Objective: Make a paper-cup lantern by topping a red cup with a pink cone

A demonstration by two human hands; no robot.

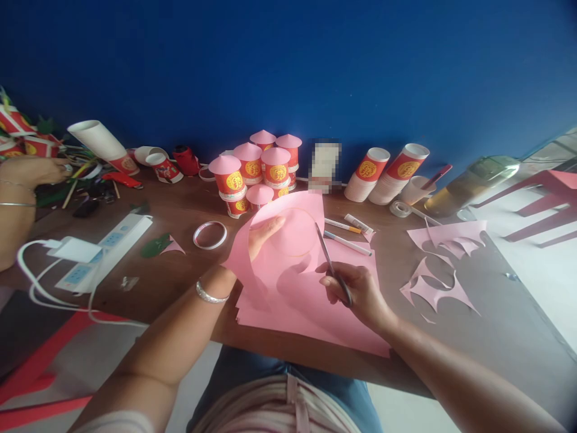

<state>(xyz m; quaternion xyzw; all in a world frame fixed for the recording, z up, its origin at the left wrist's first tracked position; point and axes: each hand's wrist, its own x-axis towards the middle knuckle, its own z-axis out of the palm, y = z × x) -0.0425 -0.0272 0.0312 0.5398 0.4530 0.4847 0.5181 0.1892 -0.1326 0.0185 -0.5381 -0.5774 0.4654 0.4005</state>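
My left hand (pixel 265 236) holds up a sheet of pink paper (pixel 291 231), its thumb over the front and its fingers partly hidden behind the curling edge. A circle is drawn on that sheet in a thin orange line. My right hand (pixel 356 288) is closed round the handles of a pair of scissors (pixel 332 264). The blade tips point up and lie at the right side of the drawn circle. Beneath both hands rests a stack of pink paper (pixel 315 328) on the brown table.
Paper-cup figures with pink cone tops (pixel 225 165) stand behind the sheet. Stacked cups (pixel 367 174), a tape roll (pixel 400 208) and pink offcuts (pixel 437 288) lie right; markers (pixel 347 242) are close by. Left are a tape ring (pixel 210 235), a power strip (pixel 108 249) and another person's hand (pixel 45 171).
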